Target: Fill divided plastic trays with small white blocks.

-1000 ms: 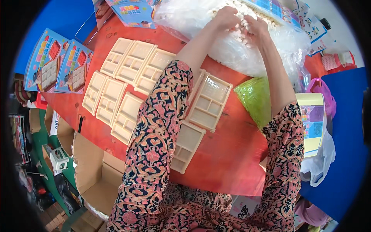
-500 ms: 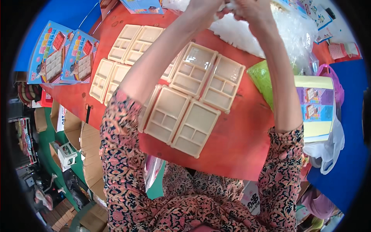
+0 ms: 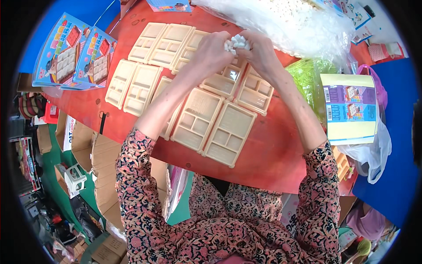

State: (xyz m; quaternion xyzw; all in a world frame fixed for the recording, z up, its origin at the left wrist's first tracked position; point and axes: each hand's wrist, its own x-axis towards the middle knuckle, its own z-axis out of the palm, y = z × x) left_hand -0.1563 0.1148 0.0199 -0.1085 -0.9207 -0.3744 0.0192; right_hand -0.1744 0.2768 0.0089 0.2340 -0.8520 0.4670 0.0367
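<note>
My left hand (image 3: pixel 212 52) and my right hand (image 3: pixel 260 53) are close together over the far part of the tray rows. Both are closed around a cluster of small white pieces (image 3: pixel 238 42), which look like little blocks and show between the fingers. Below them, cream plastic trays (image 3: pixel 198 110) with divided compartments lie in rows on the red table (image 3: pixel 277 145). One tray (image 3: pixel 229 134) sits nearest to me, and another tray (image 3: pixel 255 90) is partly under my right hand. My left forearm hides parts of the middle trays.
A large clear bag of white pieces (image 3: pixel 285 22) lies at the far side. Blue printed boxes (image 3: pixel 61 53) stand at the left. To the right are a green bag (image 3: pixel 305 81), printed sheets (image 3: pixel 349 110) and a white plastic bag (image 3: pixel 378 154). Opened cardboard cartons (image 3: pixel 107 171) stand left of the table.
Both hands have come back from the large bag toward me, down over the trays, with white pieces now showing between them. The whole view has shifted slightly.
</note>
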